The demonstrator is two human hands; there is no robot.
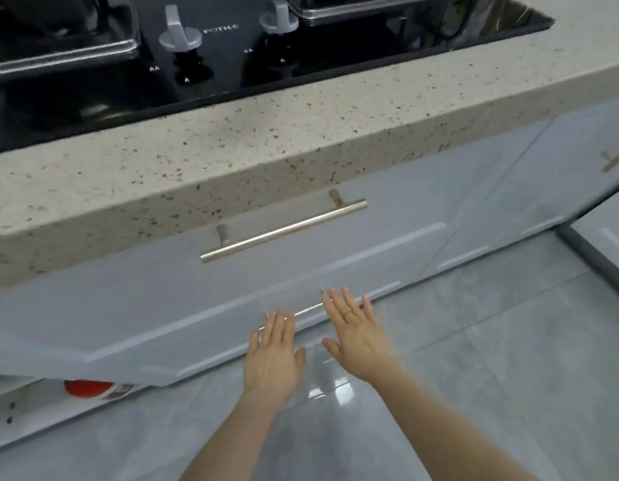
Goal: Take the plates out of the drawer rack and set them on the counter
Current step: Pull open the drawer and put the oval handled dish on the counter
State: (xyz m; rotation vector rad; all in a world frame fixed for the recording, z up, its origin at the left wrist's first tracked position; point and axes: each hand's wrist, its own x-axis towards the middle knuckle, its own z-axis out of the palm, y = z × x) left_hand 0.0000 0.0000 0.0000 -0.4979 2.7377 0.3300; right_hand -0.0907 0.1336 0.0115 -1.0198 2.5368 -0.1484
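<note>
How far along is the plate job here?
Done: nothing visible; the speckled counter shows no plates. In hand: left hand and right hand, fingers straight, reach at the lower drawer's bar handle. Left: grip it, expose the rack, move every plate up.
</note>
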